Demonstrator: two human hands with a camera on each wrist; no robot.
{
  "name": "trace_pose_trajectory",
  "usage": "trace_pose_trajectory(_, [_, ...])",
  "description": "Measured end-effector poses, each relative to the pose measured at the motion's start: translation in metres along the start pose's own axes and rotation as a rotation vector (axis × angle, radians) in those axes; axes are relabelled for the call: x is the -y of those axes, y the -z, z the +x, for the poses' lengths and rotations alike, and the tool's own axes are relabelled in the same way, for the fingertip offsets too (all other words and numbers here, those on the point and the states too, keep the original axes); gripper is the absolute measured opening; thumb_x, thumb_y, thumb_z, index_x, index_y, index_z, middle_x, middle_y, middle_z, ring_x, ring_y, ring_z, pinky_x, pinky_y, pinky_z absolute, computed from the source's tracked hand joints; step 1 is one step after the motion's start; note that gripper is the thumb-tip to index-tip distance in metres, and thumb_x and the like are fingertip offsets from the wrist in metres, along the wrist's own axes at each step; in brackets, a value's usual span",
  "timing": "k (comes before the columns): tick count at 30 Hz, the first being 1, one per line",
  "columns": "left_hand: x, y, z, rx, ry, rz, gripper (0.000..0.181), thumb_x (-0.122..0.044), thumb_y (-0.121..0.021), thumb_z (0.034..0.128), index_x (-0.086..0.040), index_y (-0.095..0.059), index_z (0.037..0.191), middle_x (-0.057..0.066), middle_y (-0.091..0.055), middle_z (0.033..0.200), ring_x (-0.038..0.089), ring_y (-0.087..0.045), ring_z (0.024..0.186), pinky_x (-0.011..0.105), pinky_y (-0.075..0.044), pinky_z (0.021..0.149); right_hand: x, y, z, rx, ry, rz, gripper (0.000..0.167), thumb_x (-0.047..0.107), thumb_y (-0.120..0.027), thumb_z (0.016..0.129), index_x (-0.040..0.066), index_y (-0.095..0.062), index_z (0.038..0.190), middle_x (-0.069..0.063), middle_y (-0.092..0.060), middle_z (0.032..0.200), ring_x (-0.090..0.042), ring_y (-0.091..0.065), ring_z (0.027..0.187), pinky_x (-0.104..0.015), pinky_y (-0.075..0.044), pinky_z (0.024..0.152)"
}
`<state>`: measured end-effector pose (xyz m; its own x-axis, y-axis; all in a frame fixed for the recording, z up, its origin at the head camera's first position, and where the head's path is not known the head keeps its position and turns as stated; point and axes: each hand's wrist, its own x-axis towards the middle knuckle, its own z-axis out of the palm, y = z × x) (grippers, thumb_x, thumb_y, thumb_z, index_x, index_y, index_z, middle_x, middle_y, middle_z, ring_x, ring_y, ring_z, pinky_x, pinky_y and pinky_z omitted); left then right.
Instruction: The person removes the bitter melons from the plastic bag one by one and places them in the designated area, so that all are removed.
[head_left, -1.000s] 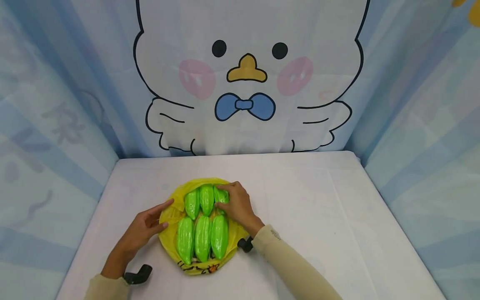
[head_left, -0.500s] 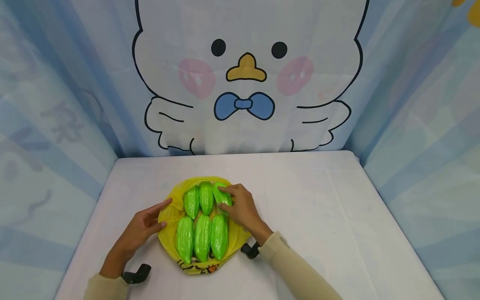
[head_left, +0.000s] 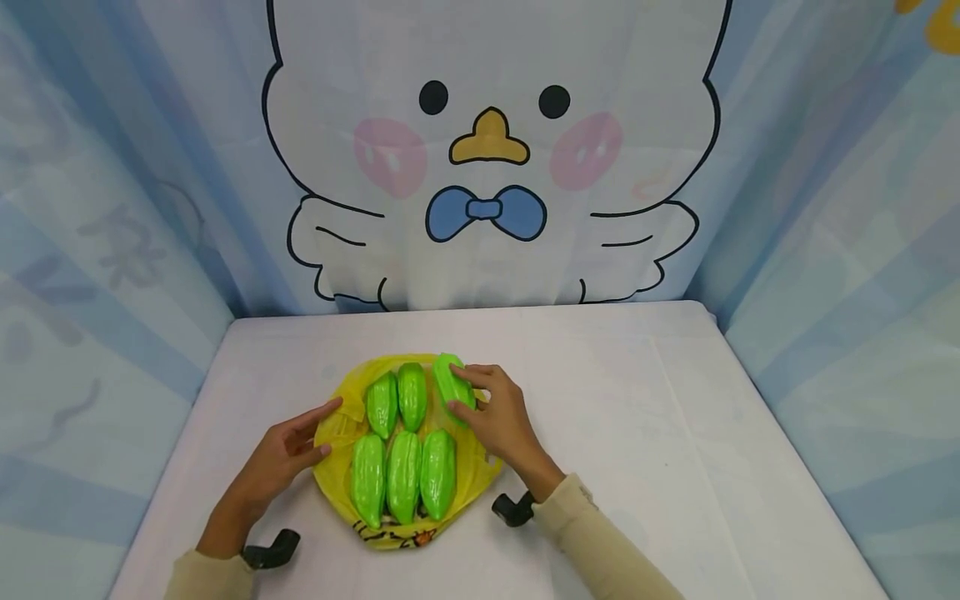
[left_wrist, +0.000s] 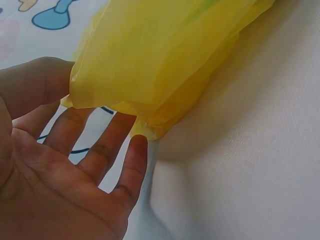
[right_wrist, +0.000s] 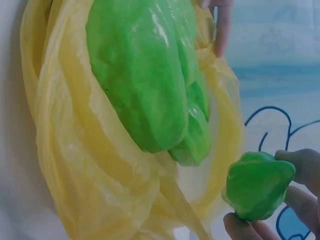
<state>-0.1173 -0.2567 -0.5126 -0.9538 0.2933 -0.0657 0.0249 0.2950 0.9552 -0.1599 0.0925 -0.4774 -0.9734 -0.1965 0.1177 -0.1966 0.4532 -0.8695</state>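
Observation:
In the head view, a yellow plastic bag (head_left: 480, 467) lies spread on the table under several glossy green ridged fruits (head_left: 405, 479). My left hand (head_left: 273, 467) touches the bag's left edge, thumb and fingers spread apart; the left wrist view shows the fingers (left_wrist: 102, 150) extended against the yellow plastic (left_wrist: 145, 60). With thumb and fingers my right hand (head_left: 510, 421) pinches one green fruit (head_left: 452, 383) at the bag's upper right. That fruit (right_wrist: 257, 187) appears apart from the others (right_wrist: 140, 75) in the right wrist view, with the right hand's fingers (right_wrist: 302, 200) around it.
The white-covered table (head_left: 637, 433) extends to both sides of the bag. Behind it hangs a curtain (head_left: 487, 267) with a cartoon figure, and blue patterned curtains (head_left: 847, 275) stand at the sides. Black curved pieces (head_left: 273, 550) are at both wrists.
My right hand has shifted right with the green fruit, which has left its place beside the two other upper fruits. My left hand has stayed nearly where it was.

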Motion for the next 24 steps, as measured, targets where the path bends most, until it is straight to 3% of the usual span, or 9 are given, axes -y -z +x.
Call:
trace_pose_trajectory(11, [-0.003, 0.001, -0.002, 0.007, 0.023, -0.009, 0.064, -0.019, -0.068, 0.1055, -0.009, -0.042, 0.163, 0.019, -0.031, 0.173, -0.026, -0.036, 0.132, 0.002, -0.037, 0.105, -0.015, 0.017, 0.003, -0.152, -0.044, 0.039, 0.057, 0.013, -0.082, 0.094, 0.025, -0.065, 0.147, -0.01, -0.055, 0.149, -0.027, -0.062, 0.13, -0.035, -0.061, 0.099])
trace_pose_trajectory(24, [-0.003, 0.001, -0.001, 0.014, 0.016, -0.03, 0.065, -0.018, -0.069, 0.104, -0.008, -0.043, 0.163, 0.019, -0.031, 0.173, -0.025, -0.034, 0.133, 0.001, -0.035, 0.105, -0.041, 0.025, 0.003, -0.252, -0.139, 0.012, 0.054, 0.014, -0.082, 0.095, 0.025, -0.067, 0.146, -0.01, -0.057, 0.147, -0.028, -0.062, 0.131, -0.04, -0.06, 0.102])
